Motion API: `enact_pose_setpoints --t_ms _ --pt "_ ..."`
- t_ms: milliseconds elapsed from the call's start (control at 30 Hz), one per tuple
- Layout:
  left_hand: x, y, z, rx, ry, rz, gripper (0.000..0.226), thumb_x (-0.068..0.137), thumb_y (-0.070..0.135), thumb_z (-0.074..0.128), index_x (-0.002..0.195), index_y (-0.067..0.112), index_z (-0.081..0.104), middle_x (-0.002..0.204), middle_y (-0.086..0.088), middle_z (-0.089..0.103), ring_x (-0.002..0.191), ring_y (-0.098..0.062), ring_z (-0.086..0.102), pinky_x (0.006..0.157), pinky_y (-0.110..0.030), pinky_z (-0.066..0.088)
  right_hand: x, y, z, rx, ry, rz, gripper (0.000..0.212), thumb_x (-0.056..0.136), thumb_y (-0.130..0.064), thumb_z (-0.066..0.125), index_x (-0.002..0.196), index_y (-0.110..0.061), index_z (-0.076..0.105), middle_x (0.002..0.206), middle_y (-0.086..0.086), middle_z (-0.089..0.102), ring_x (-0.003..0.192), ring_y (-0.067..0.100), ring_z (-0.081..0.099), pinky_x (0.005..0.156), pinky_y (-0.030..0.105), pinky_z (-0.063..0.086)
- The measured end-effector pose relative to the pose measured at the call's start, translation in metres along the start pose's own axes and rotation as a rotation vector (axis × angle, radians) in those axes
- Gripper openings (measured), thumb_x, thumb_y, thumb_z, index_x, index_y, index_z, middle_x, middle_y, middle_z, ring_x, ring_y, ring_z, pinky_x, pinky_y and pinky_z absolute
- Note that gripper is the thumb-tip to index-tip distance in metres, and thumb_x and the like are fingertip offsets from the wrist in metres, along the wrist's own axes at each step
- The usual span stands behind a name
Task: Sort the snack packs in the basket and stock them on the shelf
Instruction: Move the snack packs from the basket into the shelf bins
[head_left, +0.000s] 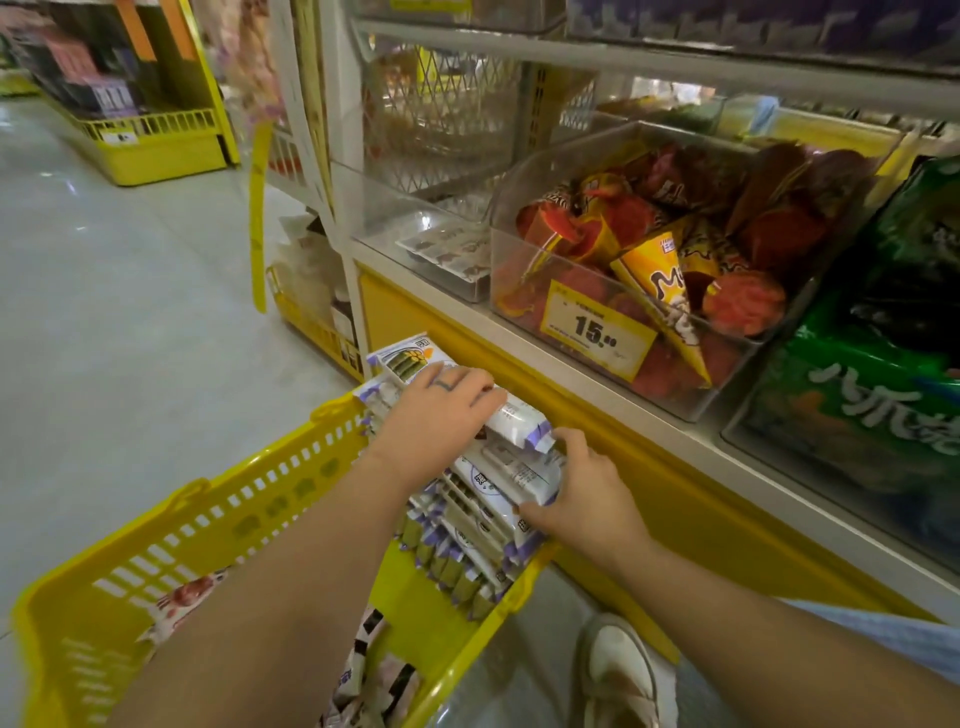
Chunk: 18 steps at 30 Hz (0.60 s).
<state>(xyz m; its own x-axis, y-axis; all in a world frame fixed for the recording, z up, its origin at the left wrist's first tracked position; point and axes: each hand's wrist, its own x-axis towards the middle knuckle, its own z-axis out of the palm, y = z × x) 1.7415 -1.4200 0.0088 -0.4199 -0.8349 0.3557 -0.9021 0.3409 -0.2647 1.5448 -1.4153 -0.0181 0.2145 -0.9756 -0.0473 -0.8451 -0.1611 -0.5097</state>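
The snack packs (493, 499) stand bunched at the shelf-side end of the yellow basket (208, 519), the left hand (436, 410) curled over the top of the bundle and the right hand (587, 488) clasping its near end. They look light, slick and crinkly, likely to fan out and slip, so squeezing the bundle at both ends seems best. The shelf (571, 400) edge juts out close above, and the clear bin (400, 208) holding a few similar packs sits beside the cone-snack bin (506, 182) — its front wall must be cleared.
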Motion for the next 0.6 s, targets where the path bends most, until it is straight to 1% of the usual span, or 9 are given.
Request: enact_pose_setpoints --t_ms 100,167,233,267,333,400,467,533,600 --pt "-0.008 -0.006 -0.017 -0.051 0.211 -0.013 0.042 0.065 0.001 0.076 0.105 0.013 0.069 0.104 -0.008 0.067 0.090 -0.028 0.066 0.081 -0.040 0.053 -0.006 0.001 -0.011 0.024 -0.006 0.017 0.080 0.066 -0.044 0.076 0.133 -0.029 0.034 0.119 0.001 0.058 0.113 0.022 0.051 0.086 0.039 0.051" --pt "-0.016 -0.012 -0.031 -0.089 0.264 -0.088 0.042 0.064 0.005 0.080 0.104 0.013 0.070 0.102 -0.007 0.068 0.083 -0.028 0.067 0.073 -0.038 0.054 -0.013 0.001 -0.023 0.057 -0.012 0.037 0.076 0.067 -0.041 0.077 0.131 -0.027 0.040 0.119 0.000 0.060 0.111 0.021 0.055 0.086 0.037 0.051" --pt "-0.025 -0.017 -0.049 -0.179 0.272 -0.233 0.041 0.069 0.007 0.079 0.108 0.012 0.068 0.103 -0.006 0.065 0.078 -0.029 0.066 0.063 -0.036 0.053 -0.020 -0.001 -0.039 0.176 -0.019 0.078 0.064 0.067 -0.035 0.078 0.123 -0.025 0.050 0.112 -0.001 0.064 0.099 0.017 0.060 0.081 0.032 0.052" --pt "-0.028 -0.018 -0.060 -0.246 0.269 -0.336 0.037 0.077 0.011 0.075 0.112 0.013 0.065 0.106 -0.004 0.063 0.078 -0.028 0.064 0.061 -0.036 0.052 -0.024 -0.004 -0.048 0.286 -0.042 0.114 0.056 0.068 -0.031 0.079 0.118 -0.024 0.054 0.106 0.000 0.066 0.091 0.014 0.062 0.077 0.028 0.052" --pt "-0.030 -0.017 -0.081 -0.438 0.284 -0.564 0.031 0.090 0.021 0.063 0.120 0.017 0.058 0.113 0.000 0.056 0.087 -0.022 0.059 0.068 -0.035 0.050 -0.033 -0.018 -0.070 0.645 -0.127 0.214 0.040 0.073 -0.023 0.077 0.109 -0.021 0.060 0.091 0.003 0.066 0.076 0.014 0.061 0.070 0.029 0.050" --pt "-0.027 -0.012 -0.104 -0.655 0.376 -0.707 0.027 0.093 0.023 0.058 0.120 0.017 0.058 0.113 0.001 0.056 0.095 -0.017 0.056 0.076 -0.029 0.042 -0.045 -0.033 -0.095 1.030 -0.228 0.316 0.025 0.079 -0.018 0.072 0.103 -0.018 0.063 0.091 0.009 0.061 0.074 0.020 0.057 0.067 0.033 0.052" --pt "-0.020 -0.004 -0.134 -0.818 0.457 -0.783 0.019 0.093 0.021 0.058 0.112 0.020 0.059 0.105 0.003 0.060 0.092 -0.008 0.057 0.074 -0.021 0.040 -0.059 -0.047 -0.124 1.243 -0.320 0.320 0.036 0.080 -0.022 0.068 0.113 -0.012 0.061 0.108 0.018 0.057 0.088 0.027 0.057 0.068 0.036 0.056" --pt "-0.011 0.006 -0.168 -0.949 0.492 -0.847 0.010 0.094 0.024 0.056 0.104 0.025 0.054 0.090 0.014 0.060 0.077 0.006 0.057 0.061 -0.012 0.040 -0.074 -0.058 -0.156 1.408 -0.405 0.257 0.056 0.071 -0.027 0.070 0.123 -0.008 0.058 0.118 0.021 0.058 0.097 0.032 0.060 0.070 0.039 0.058" --pt "-0.001 0.018 -0.202 -1.039 0.490 -0.885 0.009 0.097 0.031 0.051 0.102 0.024 0.049 0.081 0.016 0.054 0.070 0.003 0.053 0.055 -0.020 0.037 -0.091 -0.067 -0.189 1.513 -0.475 0.175 0.060 0.068 -0.030 0.067 0.124 -0.010 0.060 0.125 0.019 0.060 0.103 0.034 0.062 0.072 0.043 0.057"
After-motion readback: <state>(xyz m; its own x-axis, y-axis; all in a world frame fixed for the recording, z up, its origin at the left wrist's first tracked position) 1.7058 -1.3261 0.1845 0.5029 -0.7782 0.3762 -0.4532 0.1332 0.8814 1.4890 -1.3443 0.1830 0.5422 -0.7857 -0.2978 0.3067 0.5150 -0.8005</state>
